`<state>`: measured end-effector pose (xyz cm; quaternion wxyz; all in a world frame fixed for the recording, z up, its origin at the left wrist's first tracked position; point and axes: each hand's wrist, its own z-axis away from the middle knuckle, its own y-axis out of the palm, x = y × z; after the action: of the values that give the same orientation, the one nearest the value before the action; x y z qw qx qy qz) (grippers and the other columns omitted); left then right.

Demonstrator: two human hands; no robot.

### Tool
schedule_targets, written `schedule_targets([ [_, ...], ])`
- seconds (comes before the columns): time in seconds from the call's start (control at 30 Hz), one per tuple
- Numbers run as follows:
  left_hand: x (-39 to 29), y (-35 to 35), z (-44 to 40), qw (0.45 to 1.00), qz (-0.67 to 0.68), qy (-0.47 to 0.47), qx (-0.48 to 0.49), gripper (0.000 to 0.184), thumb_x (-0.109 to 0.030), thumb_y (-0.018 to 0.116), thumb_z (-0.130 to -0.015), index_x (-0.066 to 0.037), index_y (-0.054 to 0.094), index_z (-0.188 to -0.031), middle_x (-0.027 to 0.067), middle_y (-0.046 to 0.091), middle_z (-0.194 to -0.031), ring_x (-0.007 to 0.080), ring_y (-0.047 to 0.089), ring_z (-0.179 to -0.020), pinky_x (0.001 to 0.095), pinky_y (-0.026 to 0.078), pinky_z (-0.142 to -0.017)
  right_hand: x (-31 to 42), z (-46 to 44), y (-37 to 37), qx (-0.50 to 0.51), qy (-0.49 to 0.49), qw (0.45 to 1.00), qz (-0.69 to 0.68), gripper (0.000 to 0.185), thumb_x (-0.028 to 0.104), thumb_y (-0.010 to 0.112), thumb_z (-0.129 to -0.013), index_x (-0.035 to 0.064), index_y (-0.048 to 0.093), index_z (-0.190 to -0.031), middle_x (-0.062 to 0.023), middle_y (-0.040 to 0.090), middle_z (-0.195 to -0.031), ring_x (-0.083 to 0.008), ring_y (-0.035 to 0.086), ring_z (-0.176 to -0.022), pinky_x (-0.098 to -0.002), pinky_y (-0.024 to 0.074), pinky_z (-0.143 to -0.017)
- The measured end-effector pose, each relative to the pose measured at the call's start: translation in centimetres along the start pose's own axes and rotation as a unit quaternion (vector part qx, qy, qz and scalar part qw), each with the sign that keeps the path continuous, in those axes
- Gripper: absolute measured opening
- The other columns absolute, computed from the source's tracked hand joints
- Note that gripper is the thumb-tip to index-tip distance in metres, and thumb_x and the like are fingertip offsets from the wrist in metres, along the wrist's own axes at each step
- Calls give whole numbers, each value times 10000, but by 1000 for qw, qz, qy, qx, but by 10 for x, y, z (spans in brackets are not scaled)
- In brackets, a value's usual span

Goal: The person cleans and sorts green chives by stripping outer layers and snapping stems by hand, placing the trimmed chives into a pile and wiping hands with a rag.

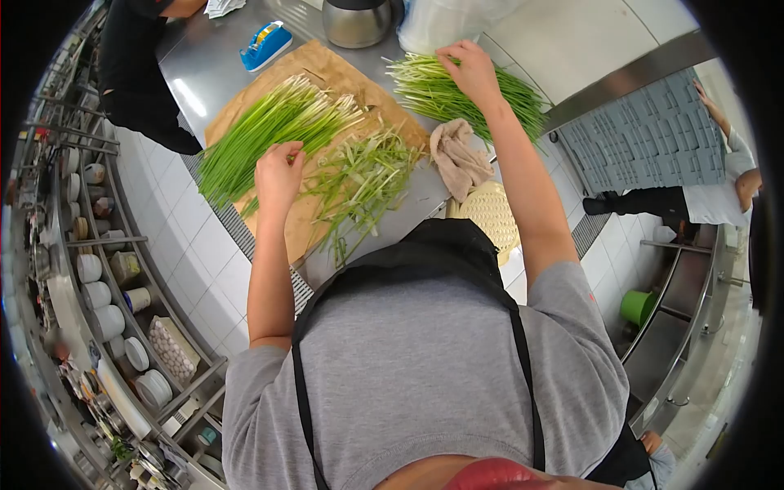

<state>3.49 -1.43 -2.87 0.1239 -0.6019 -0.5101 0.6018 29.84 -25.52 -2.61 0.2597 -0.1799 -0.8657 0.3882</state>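
On brown paper (327,61) lies a large bunch of long green stalks (261,135) with white ends. My left hand (279,173) is at the near edge of that bunch, fingers closed; what they hold, if anything, is too small to name. A loose pile of trimmed leaves (363,175) sits to its right. At the back right, a second bunch of stalks (425,90) rests on the metal table (204,69). My right hand (472,72) is over its white ends, fingers bent together, their contact with the stalks hard to make out.
A beige cloth (459,159) lies by the second bunch, above a cream woven stool (490,216). Behind are a blue tape dispenser (266,46) and a metal container (358,22). A person in black (143,73) stands at the left; another person (710,200) is at the right.
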Motion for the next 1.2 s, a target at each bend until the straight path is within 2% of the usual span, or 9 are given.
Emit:
schedule_targets([
  [0.17, -6, 6, -4, 999, 35, 2, 5, 154, -115, 627, -709, -38, 638, -843, 114, 608, -756, 218, 590, -621, 316, 462, -584, 13, -17, 20, 42, -48, 998, 22, 135, 201, 570, -754, 108, 659, -796, -58, 554, -780, -237, 547, -760, -345, 445, -697],
  [0.27, -7, 6, -1, 1000, 18, 6, 12, 169, -121, 630, -719, -26, 638, -858, 116, 614, -778, 180, 592, -607, 280, 467, -572, 17, -21, 29, 92, -39, 992, 78, 131, 172, 556, -743, 92, 653, -778, -81, 549, -761, -249, 548, -767, -356, 446, -689],
  [0.4, 2, 2, 6, 1000, 10, -19, -4, 156, -143, 628, -715, -31, 640, -823, 112, 606, -745, 217, 588, -614, 314, 463, -578, 10, -24, 40, 117, -58, 989, 72, 129, 136, 524, -741, 70, 633, -762, -104, 545, -761, -270, 547, -760, -371, 447, -684],
  [0.6, 4, 0, 10, 999, 21, -31, 0, 154, -143, 626, -719, -26, 638, -819, 116, 604, -734, 217, 584, -609, 315, 462, -576, 5, -23, 38, 52, -41, 998, 17, 164, 122, 461, -798, 44, 600, -759, -130, 570, -782, -312, 556, -730, -387, 450, -640],
  [0.8, 3, 2, 9, 999, 25, -19, 2, 159, -135, 627, -721, -17, 634, -827, 116, 606, -746, 207, 585, -610, 306, 462, -572, 13, -21, 8, -48, 24, 996, -70, 155, 180, 528, -805, 53, 613, -786, -88, 598, -792, -294, 569, -702, -368, 446, -612],
  [0.9, 3, 1, 8, 1000, 14, -5, 3, 166, -132, 631, -722, -19, 635, -844, 116, 612, -768, 185, 594, -610, 285, 465, -572, 29, -17, -6, -31, 82, 984, -157, 149, 198, 572, -777, 61, 625, -800, -75, 586, -721, -275, 568, -673, -351, 449, -609],
  [1.0, 2, -1, 8, 1000, 7, 4, -3, 161, -129, 632, -721, -19, 637, -840, 118, 612, -769, 187, 595, -611, 285, 466, -574, 37, -8, -9, 40, 57, 995, -78, 135, 184, 572, -772, 66, 631, -801, -65, 572, -726, -254, 560, -658, -338, 455, -610],
  [1.1, 2, -3, 7, 1000, 6, -2, -3, 159, -129, 630, -722, -20, 637, -838, 118, 613, -773, 190, 595, -613, 287, 466, -577, 23, 4, -2, 50, 2, 999, -7, 117, 170, 578, -762, 78, 638, -800, -63, 559, -765, -241, 552, -678, -334, 458, -613],
  [1.2, 5, -3, 10, 1000, 0, -11, -2, 159, -133, 629, -724, -20, 637, -836, 119, 612, -775, 194, 596, -615, 289, 466, -579, 19, 17, 0, 81, 1, 997, -3, 111, 161, 575, -753, 85, 639, -802, -62, 548, -805, -238, 548, -715, -341, 457, -627],
])
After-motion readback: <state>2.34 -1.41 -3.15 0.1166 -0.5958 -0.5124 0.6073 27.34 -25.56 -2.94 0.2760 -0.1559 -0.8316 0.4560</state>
